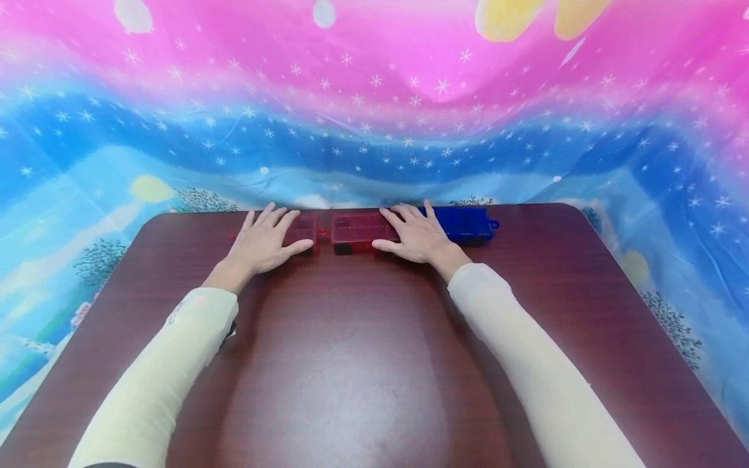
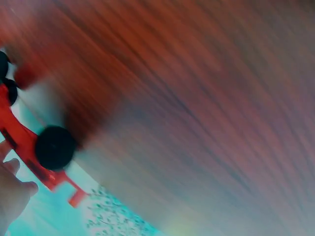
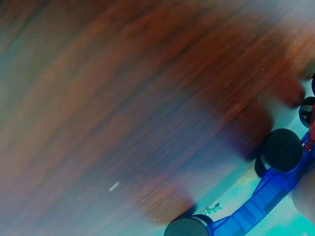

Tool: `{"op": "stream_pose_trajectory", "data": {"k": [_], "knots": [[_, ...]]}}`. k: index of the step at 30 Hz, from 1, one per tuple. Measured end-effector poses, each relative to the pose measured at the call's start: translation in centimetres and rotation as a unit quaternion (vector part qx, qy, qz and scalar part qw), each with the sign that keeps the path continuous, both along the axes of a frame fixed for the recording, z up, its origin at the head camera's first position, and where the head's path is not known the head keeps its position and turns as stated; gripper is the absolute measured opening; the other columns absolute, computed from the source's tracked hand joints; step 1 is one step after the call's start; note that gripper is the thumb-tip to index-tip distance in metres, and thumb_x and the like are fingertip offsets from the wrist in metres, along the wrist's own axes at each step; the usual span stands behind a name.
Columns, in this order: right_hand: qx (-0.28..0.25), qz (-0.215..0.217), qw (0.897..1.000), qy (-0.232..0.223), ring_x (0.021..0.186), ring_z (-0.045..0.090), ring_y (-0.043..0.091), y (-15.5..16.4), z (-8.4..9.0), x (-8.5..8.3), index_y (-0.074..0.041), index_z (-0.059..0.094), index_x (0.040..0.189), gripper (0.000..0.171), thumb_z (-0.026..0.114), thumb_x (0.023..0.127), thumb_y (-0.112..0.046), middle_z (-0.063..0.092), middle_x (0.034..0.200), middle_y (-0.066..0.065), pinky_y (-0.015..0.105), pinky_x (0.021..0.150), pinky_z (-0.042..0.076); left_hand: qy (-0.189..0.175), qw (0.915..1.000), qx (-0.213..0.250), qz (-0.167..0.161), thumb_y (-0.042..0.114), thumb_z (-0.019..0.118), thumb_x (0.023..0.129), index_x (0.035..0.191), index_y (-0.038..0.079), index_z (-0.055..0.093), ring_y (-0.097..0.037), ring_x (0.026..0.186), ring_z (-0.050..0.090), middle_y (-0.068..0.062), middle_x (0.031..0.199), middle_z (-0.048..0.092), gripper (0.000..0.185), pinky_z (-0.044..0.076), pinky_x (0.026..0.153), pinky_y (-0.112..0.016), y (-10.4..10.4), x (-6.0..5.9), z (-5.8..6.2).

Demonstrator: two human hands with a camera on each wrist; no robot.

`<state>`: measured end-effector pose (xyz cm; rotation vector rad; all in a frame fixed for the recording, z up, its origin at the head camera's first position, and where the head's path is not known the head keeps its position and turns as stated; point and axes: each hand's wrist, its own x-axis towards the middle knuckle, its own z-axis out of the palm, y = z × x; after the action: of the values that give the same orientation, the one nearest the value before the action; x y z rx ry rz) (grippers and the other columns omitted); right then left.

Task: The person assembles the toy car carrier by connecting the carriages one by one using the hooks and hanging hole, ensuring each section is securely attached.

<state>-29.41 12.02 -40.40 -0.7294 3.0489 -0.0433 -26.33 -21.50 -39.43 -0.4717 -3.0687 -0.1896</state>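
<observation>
Along the table's far edge, red car and blue car look already coupled. Left hand rests flat-fingered on another red car — a gap remains to close. Right hand lies on the joined pair, fingers straight.

red toy car half hidden under left hand

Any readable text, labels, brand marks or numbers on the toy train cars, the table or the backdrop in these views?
None readable in any view.
Red car under the right hand: no lettering shows.
Red car under the left hand: none shows.
Blue car: none shows.
Table: bare wood grain.
Backdrop cloth: only stars and trees, no words.
Both wrist views are blurred.
</observation>
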Motion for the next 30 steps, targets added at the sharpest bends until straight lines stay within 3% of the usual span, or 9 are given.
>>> {"op": "stream_pose_trajectory", "data": {"k": [5,9,30], "knots": [[-0.007,0.001,1.000,0.006,0.143,0.019,0.024,0.4,0.2,0.1,-0.033,0.016,0.150,0.094,0.017,0.074,-0.088,0.028,0.152,0.001,0.059,0.114,-0.002,0.030,0.9993,0.004,-0.020,0.080,0.028,0.081,0.147,0.024,0.029,-0.035,0.144,0.015,-0.011,0.149,0.033,0.086,0.006,0.113,-0.061,2.1,-0.2,0.6],[-0.008,0.005,1.000,0.011,0.143,0.019,0.024,0.9,0.4,0.2,-0.032,0.017,0.150,0.093,0.016,0.075,-0.087,0.029,0.151,0.001,0.058,0.114,-0.001,0.034,0.9991,0.004,-0.026,0.079,0.029,0.082,0.146,0.025,0.030,-0.034,0.144,0.015,-0.010,0.149,0.034,0.084,0.006,0.113,-0.061,3.3,-0.4,0.8],[-0.008,-0.025,1.000,0.013,0.144,0.018,0.028,4.0,1.0,0.3,-0.032,0.020,0.150,0.093,0.015,0.075,-0.087,0.028,0.152,0.004,0.059,0.114,0.001,0.040,0.9982,0.019,-0.040,0.082,0.021,0.081,0.147,0.028,0.027,-0.031,0.143,0.019,-0.008,0.149,0.033,0.086,0.010,0.114,-0.058,8.4,-0.9,-0.3]]}}
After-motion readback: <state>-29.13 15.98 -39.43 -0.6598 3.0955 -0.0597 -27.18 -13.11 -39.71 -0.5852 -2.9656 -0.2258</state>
